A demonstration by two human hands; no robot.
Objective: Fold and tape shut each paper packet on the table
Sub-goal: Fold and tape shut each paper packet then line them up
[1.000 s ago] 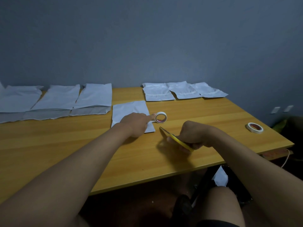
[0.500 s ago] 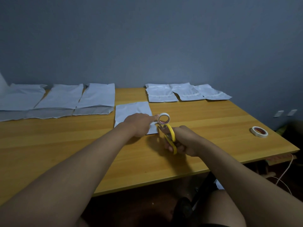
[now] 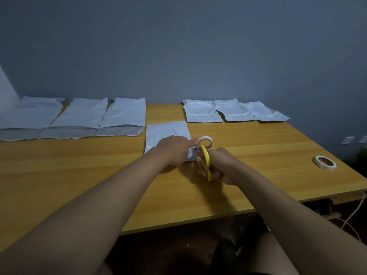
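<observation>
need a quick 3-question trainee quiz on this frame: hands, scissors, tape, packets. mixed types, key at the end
1. True or false: the right hand holds the yellow scissors.
2. How many tape rolls are on the table? A) one B) two C) three
3. Fill in: the left hand rests on the ____.

Key:
1. True.
2. B: one tape roll by the left forefinger, a spare roll near the right edge.
3. Centre packet.

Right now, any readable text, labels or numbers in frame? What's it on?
No readable text anywhere.
White paper packets: blank.
White tape roll by the left hand: no visible print.
Second tape roll near the wooden table's right edge: reddish core, any marking too blurred to read.
Yellow-handled scissors in the right hand: no visible marking.
</observation>
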